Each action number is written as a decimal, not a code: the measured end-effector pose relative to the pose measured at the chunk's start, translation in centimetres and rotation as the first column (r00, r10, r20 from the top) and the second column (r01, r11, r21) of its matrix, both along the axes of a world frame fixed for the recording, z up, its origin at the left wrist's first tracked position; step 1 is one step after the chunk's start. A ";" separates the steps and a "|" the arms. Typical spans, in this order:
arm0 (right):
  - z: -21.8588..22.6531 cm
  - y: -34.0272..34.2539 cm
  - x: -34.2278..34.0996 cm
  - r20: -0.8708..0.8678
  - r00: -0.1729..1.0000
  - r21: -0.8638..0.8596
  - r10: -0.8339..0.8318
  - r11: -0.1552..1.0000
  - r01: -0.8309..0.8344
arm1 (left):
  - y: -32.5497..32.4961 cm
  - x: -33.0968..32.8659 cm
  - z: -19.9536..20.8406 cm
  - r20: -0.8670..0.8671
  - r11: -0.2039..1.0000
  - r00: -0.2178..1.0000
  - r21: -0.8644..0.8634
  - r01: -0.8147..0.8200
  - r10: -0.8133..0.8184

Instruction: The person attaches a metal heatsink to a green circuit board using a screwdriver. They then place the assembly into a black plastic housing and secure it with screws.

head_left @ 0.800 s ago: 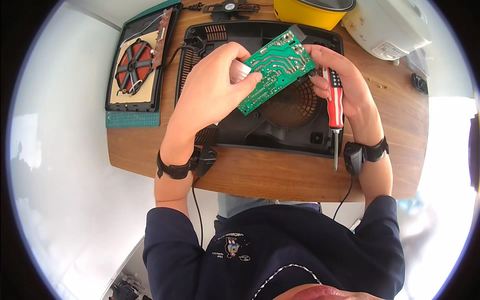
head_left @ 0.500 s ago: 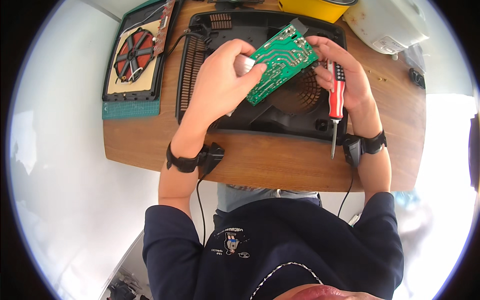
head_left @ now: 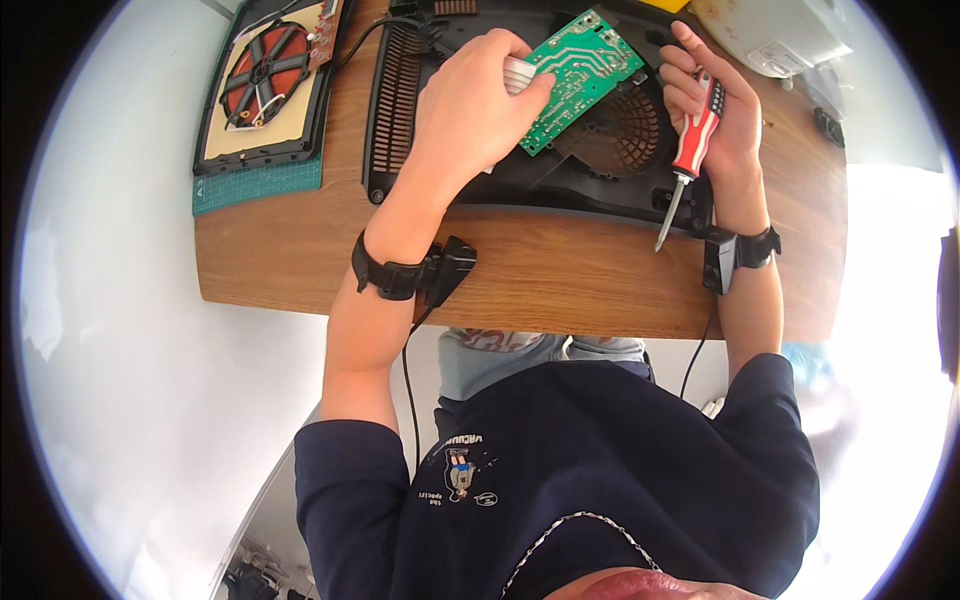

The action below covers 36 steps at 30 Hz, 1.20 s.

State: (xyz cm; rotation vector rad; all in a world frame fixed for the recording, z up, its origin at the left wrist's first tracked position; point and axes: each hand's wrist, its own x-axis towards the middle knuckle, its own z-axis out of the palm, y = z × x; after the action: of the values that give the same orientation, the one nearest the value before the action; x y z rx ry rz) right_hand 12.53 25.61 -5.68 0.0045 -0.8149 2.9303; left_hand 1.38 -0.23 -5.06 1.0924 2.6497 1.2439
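"What are the fingers doing?"

"The left hand (head_left: 472,115) is pinching the circuit board (head_left: 588,75), its thumb (head_left: 540,95) lying over the nearest edge of the soldered face, the other fingers mostly hiding behind. A pale ribbed block (head_left: 517,75) is showing between thumb and index finger; whether it is joined to the board, I can't tell."

"Why that edge?"

"Probably because gripping there is leaving most of the green face uncovered and facing the eyes."

"And the right hand (head_left: 738,125)?"

"Its lower fingers are curling snugly around the handle of a red-and-white screwdriver (head_left: 697,140), while the uppermost finger is sticking out loose. These fingertips are hovering just beside the board, apparently without touching. The shaft is pointing back toward the person, presumably so that the tip is sitting clear of the board."

"What's lying below the fingers?"

"A black housing (head_left: 545,188) is spreading under both hands, its round grille showing between them. The table (head_left: 540,270) is carrying it."

"Farther out?"

"Well left of the left fingers, a panel with a coil (head_left: 262,85) is resting over a green mat (head_left: 255,182), perhaps to spare the table. Beyond the right fingers, a pale rounded appliance (head_left: 775,35) is standing, seemingly out of the hands' way."
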 end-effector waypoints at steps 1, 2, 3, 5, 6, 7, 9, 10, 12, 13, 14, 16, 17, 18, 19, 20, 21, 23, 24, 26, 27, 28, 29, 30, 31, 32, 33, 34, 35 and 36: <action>-0.2 0.2 -0.1 -0.001 1.000 0.004 0.016 1.000 -0.016 | 0.1 0.0 0.0 0.006 1.000 1.000 -0.006 -0.004 0.004; -0.2 0.2 0.1 0.032 0.999 0.032 -0.015 0.999 0.014 | 0.2 0.0 0.0 0.013 1.000 1.000 -0.012 -0.008 0.008; -0.1 -0.2 0.1 0.066 0.997 0.054 -0.039 0.998 0.035 | 0.0 0.0 0.1 0.022 1.000 1.000 -0.025 -0.019 0.019; 0.3 -0.8 0.2 0.090 0.994 0.117 -0.064 0.992 0.054 | -0.1 0.0 0.2 0.028 1.000 0.999 -0.022 -0.016 0.017; 0.5 -1.2 0.3 0.099 0.990 0.159 -0.102 0.984 0.085 | -0.1 0.0 0.1 0.037 1.000 0.999 -0.019 -0.015 0.016; 0.7 -1.4 0.2 0.106 0.985 0.201 -0.139 0.973 0.116 | 0.0 0.0 0.2 0.045 1.000 0.999 -0.016 -0.015 0.016; 0.0 -0.5 0.3 0.100 0.987 0.235 -0.124 0.967 0.098 | 0.2 0.0 0.4 0.084 1.000 0.996 -0.011 -0.017 0.018; 0.1 -0.7 0.4 0.116 0.983 0.247 -0.140 0.963 0.108 | 0.2 0.0 0.5 0.102 1.000 0.995 -0.011 -0.019 0.020; 0.1 -1.0 0.5 0.154 0.971 0.289 -0.181 0.948 0.131 | 0.1 0.2 0.7 0.159 0.999 0.987 0.035 -0.022 0.016; 0.2 -1.3 0.4 0.167 0.965 0.314 -0.201 0.939 0.142 | 0.0 0.2 0.8 0.190 0.998 0.982 0.056 -0.024 0.013; 0.4 -1.7 0.2 0.179 0.958 0.339 -0.222 0.928 0.152 | 0.0 0.2 1.0 0.199 0.997 0.980 0.066 -0.027 0.013; 0.5 -2.0 0.2 0.181 0.954 0.385 -0.238 0.910 0.154 | 0.0 0.3 1.3 0.223 0.996 0.975 0.089 -0.029 0.009; 0.4 -2.1 0.3 0.169 0.958 0.404 -0.231 0.903 0.147 | 0.1 0.3 1.3 0.229 0.994 0.973 0.105 -0.029 0.004; 0.4 -2.2 0.4 0.156 0.962 0.422 -0.224 0.896 0.140 | 0.1 0.3 1.3 0.234 0.992 0.972 0.121 -0.029 0.000; 0.4 -2.2 0.4 0.162 0.966 0.450 -0.203 0.886 0.111 | 0.1 0.3 1.4 0.238 0.990 0.971 0.136 -0.029 -0.004; 0.4 -2.1 0.5 0.169 0.969 0.477 -0.183 0.875 0.082 | 0.1 0.3 1.4 0.237 0.989 0.971 0.143 -0.030 -0.004; 0.4 -2.1 0.6 0.175 0.971 0.501 -0.162 0.864 0.054 | 0.1 0.3 1.4 0.236 0.988 0.972 0.148 -0.031 -0.005; 0.7 -2.7 0.6 0.182 0.965 0.576 -0.187 0.816 0.050 | 0.1 0.3 1.3 0.220 0.986 0.976 0.163 -0.035 -0.002; 0.9 -3.0 0.6 0.184 0.962 0.611 -0.202 0.790 0.049 | 0.2 0.3 1.2 0.205 0.984 0.979 0.173 -0.036 0.000; 0.9 -3.0 0.6 0.173 0.970 0.640 -0.173 0.768 0.022 | 0.2 0.3 1.1 0.177 0.981 0.984 0.191 -0.042 0.007; 1.0 -3.0 0.6 0.168 0.973 0.656 -0.160 0.755 0.011 | 0.3 0.3 1.1 0.163 0.978 0.987 0.202 -0.044 0.011; 1.0 -3.0 0.6 0.163 0.974 0.652 -0.158 0.758 0.013 | 0.3 0.4 1.1 0.150 0.976 0.989 0.213 -0.046 0.014; 1.1 -3.0 0.6 0.158 0.975 0.648 -0.155 0.762 0.016 | 0.3 0.3 1.1 0.161 0.977 0.987 0.208 -0.046 0.012; 1.2 -3.0 0.6 0.153 0.976 0.643 -0.152 0.766 0.018 | 0.3 0.3 1.2 0.172 0.978 0.985 0.202 -0.046 0.011; 1.3 -3.1 0.6 0.171 0.973 0.649 -0.157 0.761 0.008 | 0.3 0.3 1.3 0.183 0.979 0.983 0.196 -0.047 0.010; 1.5 -3.2 0.7 0.189 0.969 0.655 -0.161 0.755 -0.002 | 0.3 0.4 1.4 0.192 0.980 0.981 0.198 -0.037 -0.002; 1.7 -3.2 0.7 0.205 0.965 0.665 -0.166 0.747 -0.013 | 0.4 0.5 1.3 0.201 0.979 0.980 0.204 -0.028 -0.014; 1.7 -3.1 0.8 0.215 0.962 0.668 -0.166 0.744 -0.020 | 0.4 0.6 1.3 0.209 0.978 0.978 0.210 -0.019 -0.026; 1.6 -2.9 0.9 0.224 0.960 0.671 -0.167 0.741 -0.028 | 0.5 0.7 1.2 0.189 0.974 0.981 0.225 0.001 -0.045; 1.4 -2.7 0.9 0.233 0.958 0.673 -0.168 0.739 -0.033 | 0.6 0.7 1.2 0.168 0.971 0.984 0.237 0.024 -0.065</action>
State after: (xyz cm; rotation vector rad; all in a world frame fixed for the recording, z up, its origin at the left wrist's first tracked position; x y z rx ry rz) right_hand 13.47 22.89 -4.27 -0.3836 -1.8330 2.4140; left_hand 2.08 0.33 -3.85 1.0079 2.3840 1.5959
